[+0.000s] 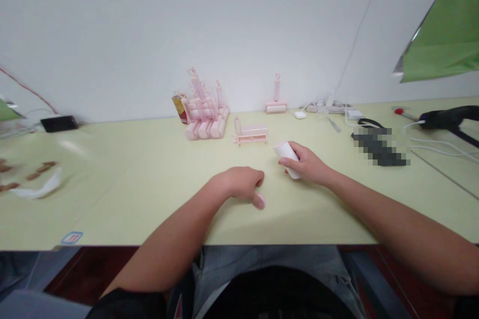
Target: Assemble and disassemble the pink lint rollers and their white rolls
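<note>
My right hand (307,163) is closed around a white lint-roller refill roll (287,154), held tilted just above the table. To its left, my left hand (245,184) hangs low over the tabletop with its fingers curled. A small pale pink bit shows at its thumb; what it is I cannot make out. Behind both hands lies a pink lint-roller frame with its clear cover (254,134), its short handle pointing up. Farther back on the left stands a cluster of several pink lint rollers (205,114). Another pink lint roller (277,99) stands upright against the wall.
A power strip (329,107) with plugs and white cables runs along the wall. To the right are a dark, pixelated object (379,147) and a black device (445,119). At left lie a black box (59,123), brown pieces and a white strip (39,187).
</note>
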Available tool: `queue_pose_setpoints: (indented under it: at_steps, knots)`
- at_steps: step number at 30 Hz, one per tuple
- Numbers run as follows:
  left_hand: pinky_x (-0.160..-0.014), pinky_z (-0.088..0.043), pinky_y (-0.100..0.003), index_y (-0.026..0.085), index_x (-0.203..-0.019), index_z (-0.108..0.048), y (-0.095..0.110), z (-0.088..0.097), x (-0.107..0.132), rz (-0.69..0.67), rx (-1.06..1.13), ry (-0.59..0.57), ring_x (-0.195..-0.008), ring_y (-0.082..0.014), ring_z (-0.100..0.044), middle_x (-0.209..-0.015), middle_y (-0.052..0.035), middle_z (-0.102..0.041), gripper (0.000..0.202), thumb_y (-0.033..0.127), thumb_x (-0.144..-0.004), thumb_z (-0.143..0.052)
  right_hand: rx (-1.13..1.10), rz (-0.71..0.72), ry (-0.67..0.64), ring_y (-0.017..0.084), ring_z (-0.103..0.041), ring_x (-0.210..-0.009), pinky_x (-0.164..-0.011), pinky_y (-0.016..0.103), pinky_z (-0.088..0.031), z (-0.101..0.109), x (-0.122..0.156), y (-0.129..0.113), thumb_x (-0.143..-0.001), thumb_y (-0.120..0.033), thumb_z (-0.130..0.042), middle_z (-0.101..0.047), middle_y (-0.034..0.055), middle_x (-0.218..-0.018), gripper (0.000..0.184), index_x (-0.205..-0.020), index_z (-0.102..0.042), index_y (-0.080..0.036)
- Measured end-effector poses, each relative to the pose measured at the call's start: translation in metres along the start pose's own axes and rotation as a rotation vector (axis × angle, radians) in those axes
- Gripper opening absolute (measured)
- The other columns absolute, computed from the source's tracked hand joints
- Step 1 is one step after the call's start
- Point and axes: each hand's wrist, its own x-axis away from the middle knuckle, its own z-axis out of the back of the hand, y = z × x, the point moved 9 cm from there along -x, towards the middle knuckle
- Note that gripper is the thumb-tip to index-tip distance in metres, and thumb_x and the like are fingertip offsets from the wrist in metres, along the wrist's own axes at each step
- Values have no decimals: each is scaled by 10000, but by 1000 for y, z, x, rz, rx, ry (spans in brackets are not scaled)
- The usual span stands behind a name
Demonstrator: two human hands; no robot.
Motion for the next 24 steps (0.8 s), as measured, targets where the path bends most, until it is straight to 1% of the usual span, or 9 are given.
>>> queue_pose_setpoints:
  at_steps: [3, 6, 11, 13, 15, 17, 19, 21, 24]
  knots:
    - [-547, -302, -266, 206, -812, -650, -1, 5, -11, -50, 92, 77, -614, -169, -532, -754, -30, -647, 356, 511, -645, -725, -37, -35, -11, 173, -585, -624, -534, 270, -454, -2, 0, 1, -792, -488, -619, -602, 25, -818, 382, -1021, -524, -197]
    - [-542, -300, -261, 195, -782, -629, 2, 7, -18, -112, 172, 130, -606, -154, -516, -725, -14, -634, 306, 466, -667, -713, -41, -73, -5, 177, -592, -618, -526, 275, -462, -2, 1, 2, -786, -521, -621, -626, 33, -822, 411, -1022, -515, -201]
    - [-537, -291, -263, 179, -741, -579, 4, 15, -21, -128, 250, 330, -586, -137, -476, -681, -6, -596, 195, 373, -760, -587, -132, -104, 39, 174, -602, -641, -531, 275, -462, 0, 0, 8, -829, -556, -553, -657, 61, -903, 432, -1069, -483, -203]
    - [-529, -285, -261, 177, -679, -532, 2, 17, -23, -105, 304, 400, -567, -128, -456, -629, 2, -556, 173, 324, -769, -539, -84, -80, 97, 178, -590, -684, -560, 273, -455, 7, -2, 7, -835, -552, -542, -655, 58, -882, 422, -1052, -508, -191]
    - [-520, -282, -252, 179, -623, -471, -4, 18, -26, -79, 376, 451, -553, -119, -445, -589, 12, -517, 172, 281, -754, -518, 28, -52, 143, 177, -559, -692, -568, 267, -428, 13, -2, 5, -812, -535, -572, -641, 43, -825, 390, -972, -551, -180]
    - [-514, -282, -242, 182, -594, -418, -9, 17, -30, -64, 452, 474, -542, -111, -447, -569, 21, -493, 183, 253, -732, -515, 137, -50, 172, 169, -524, -665, -556, 265, -397, 18, -2, 2, -782, -519, -605, -614, 25, -761, 359, -886, -576, -176]
    - [-506, -281, -233, 187, -588, -378, -14, 15, -33, -58, 529, 476, -530, -106, -456, -561, 29, -480, 199, 242, -715, -522, 180, -63, 213, 167, -511, -655, -555, 269, -392, 23, -2, 1, -767, -512, -620, -589, 15, -736, 352, -866, -581, -177]
    - [-495, -277, -229, 192, -593, -350, -18, 12, -35, -54, 599, 466, -512, -102, -461, -548, 38, -464, 218, 242, -708, -528, 120, -72, 261, 172, -527, -674, -571, 280, -421, 27, -1, 2, -768, -502, -623, -589, 16, -775, 393, -991, -570, -183]
    - [-488, -264, -230, 191, -599, -365, -22, 12, -35, -26, 632, 469, -493, -95, -426, -529, 47, -432, 260, 308, -727, -560, -38, -77, 303, 178, -554, -692, -580, 296, -476, 29, 1, 4, -780, -482, -621, -579, 16, -836, 595, -1276, -424, -219]
